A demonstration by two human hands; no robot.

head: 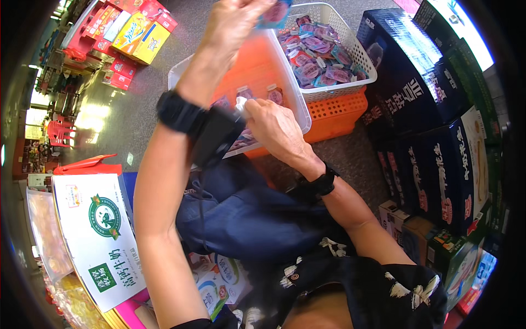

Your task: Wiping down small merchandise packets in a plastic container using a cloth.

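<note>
My left hand (230,28) is raised at the top of the view, its fingers closed on a blue and pink plastic pouch (274,15). Below it, my right hand (275,125) has its fingertips around something small and white (241,103), perhaps a pouch's cap. That hand is over a translucent white plastic bin (305,119), where several capped pouches (275,93) lie near my side. Beyond it to the right, a white perforated basket (367,78) holds many purple, blue and red pouches (316,43). A black device near my left wrist hides part of the bin.
An orange perforated crate (339,113) is under the white basket. Dark blue cartons (404,82) are stacked along the right. A white milk carton (98,263) stands at the left, near a red bag (88,167). Yellow and red boxes (141,38) are at the upper left.
</note>
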